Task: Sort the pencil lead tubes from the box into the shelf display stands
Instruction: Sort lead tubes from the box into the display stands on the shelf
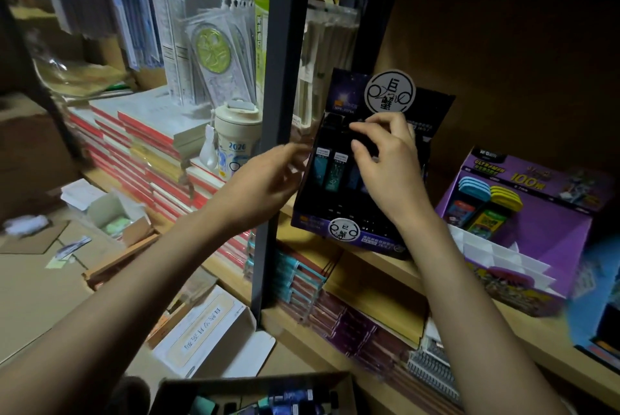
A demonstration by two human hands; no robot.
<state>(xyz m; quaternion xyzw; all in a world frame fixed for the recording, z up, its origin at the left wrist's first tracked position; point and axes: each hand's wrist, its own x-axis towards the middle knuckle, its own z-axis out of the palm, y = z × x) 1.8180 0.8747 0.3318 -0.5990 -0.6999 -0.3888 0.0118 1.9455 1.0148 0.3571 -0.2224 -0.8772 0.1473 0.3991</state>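
Item, bottom centre: box of loose pencil lead tubes, nearest us, below both hands.
Item, mid-frame: left hand, blurred, fingers loosely extended, nothing visibly held, beside the display stand.
Item, right of centre: right hand, nearer the slots, fingers curled over upright stocked tubes; we cannot tell whether it holds anything.

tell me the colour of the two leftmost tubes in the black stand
The tubes are teal with white labels near the top, clearest in the head view.
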